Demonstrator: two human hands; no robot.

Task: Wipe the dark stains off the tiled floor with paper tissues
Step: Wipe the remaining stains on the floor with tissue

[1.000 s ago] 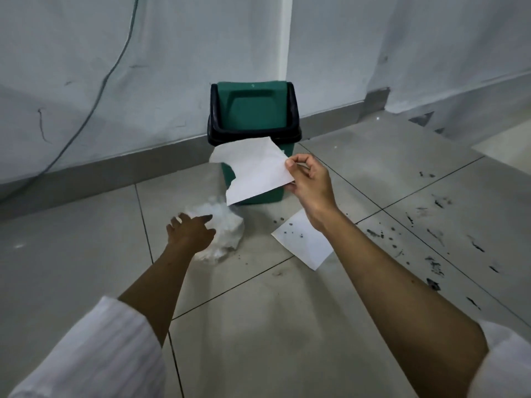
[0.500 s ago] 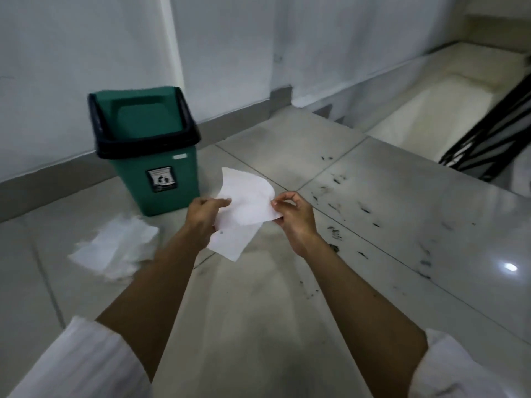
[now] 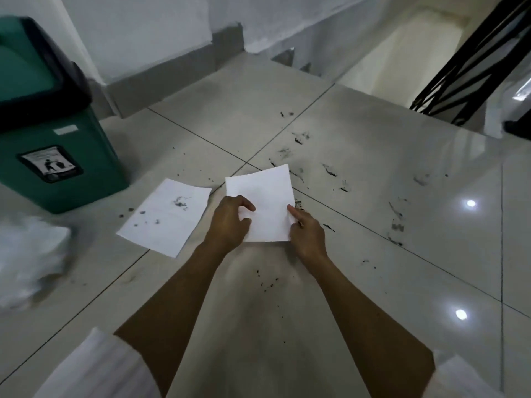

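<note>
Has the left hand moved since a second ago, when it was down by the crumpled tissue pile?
Yes. The left hand has left the tissue pile and crossed rightward, away from the green bin, to grip the clean tissue.

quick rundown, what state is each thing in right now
clean tissue: flat, unmarked, held by both hands
left hand: pinching the tissue's left edge
right hand: gripping the tissue's right edge
used tissue: lying flat on the floor, dark smudges on it
tissue pile: crumpled heap beside the bin
bin: upright, lid closed
floor: dark stains not yet wiped
</note>
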